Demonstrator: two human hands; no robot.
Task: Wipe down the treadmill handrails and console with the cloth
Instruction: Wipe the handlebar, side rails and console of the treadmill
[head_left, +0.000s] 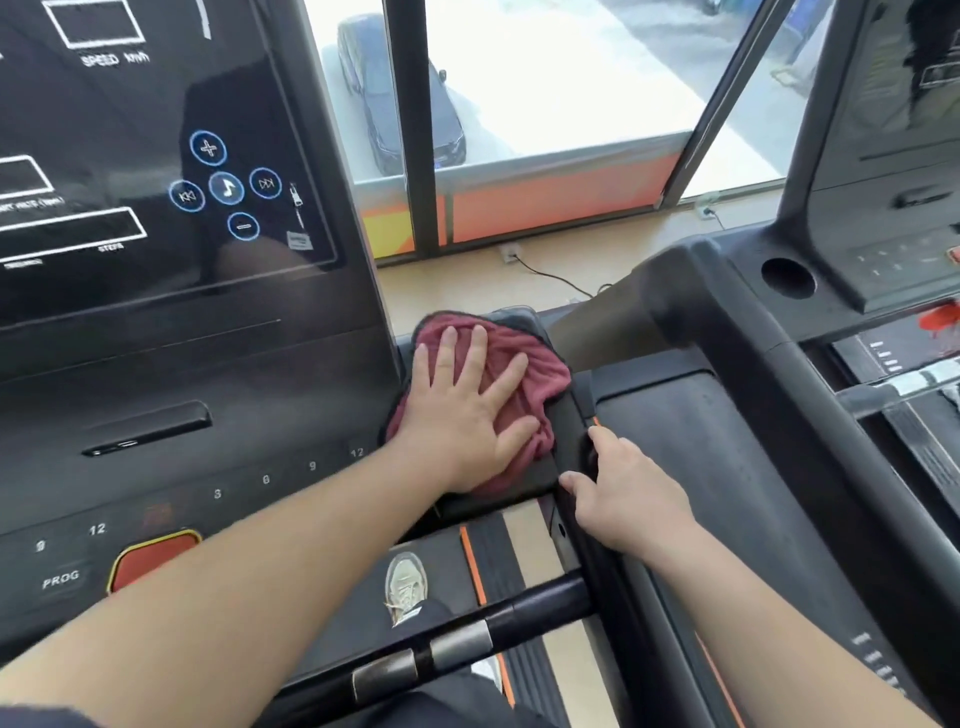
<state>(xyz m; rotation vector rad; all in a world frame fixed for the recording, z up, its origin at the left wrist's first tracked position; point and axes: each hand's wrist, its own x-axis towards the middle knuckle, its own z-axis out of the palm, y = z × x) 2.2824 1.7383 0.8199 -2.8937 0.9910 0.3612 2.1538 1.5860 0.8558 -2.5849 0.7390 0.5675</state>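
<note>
A dark red cloth lies bunched on the black right end of the treadmill's console deck, at the top of the right handrail. My left hand presses flat on the cloth, fingers spread. My right hand rests on the right handrail, fingers curled over its inner edge. The black console fills the left side, with a glossy screen, round blue-ringed buttons and number keys below. A front grip bar with metal sensor plates crosses the bottom.
A red stop button sits on the console's lower left. A second treadmill stands close on the right, with a cup hole. Beyond are floor-level windows, a wall socket and a cable. My shoe stands on the deck below.
</note>
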